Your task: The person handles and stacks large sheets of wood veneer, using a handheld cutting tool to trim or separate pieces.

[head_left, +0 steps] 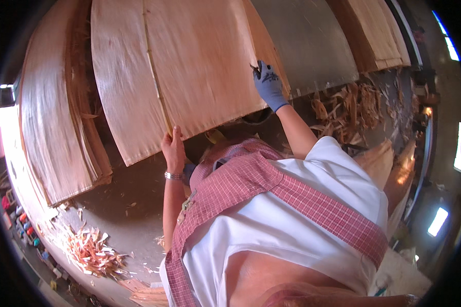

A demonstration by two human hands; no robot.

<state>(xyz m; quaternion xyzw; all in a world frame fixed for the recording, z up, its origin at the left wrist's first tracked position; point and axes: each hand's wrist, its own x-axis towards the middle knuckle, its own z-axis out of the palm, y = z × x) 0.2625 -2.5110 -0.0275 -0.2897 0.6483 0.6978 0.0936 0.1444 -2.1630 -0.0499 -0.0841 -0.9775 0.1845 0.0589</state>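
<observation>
A wide, thin sheet of pale reddish wood veneer [205, 66] lies in front of me, its near edge by my waist. Along it runs a thin yellowish jointed stick, like bamboo [154, 77]. My bare left hand [174, 149], a bracelet at the wrist, is closed on the stick's near end, thumb up, at the sheet's edge. My right hand [268, 82] wears a blue-grey work glove with dark fingertips. Its fingers are closed near the right side of the sheet. A small dark tip sticks out at them; I cannot make out what it is.
A stack of veneer sheets [48, 117] stands at the left. A dark grey sheet [312, 46] lies right of my gloved hand, with more veneer [376, 36] beyond. Veneer scraps lie heaped on the floor at the lower left [95, 250] and at the right [348, 110].
</observation>
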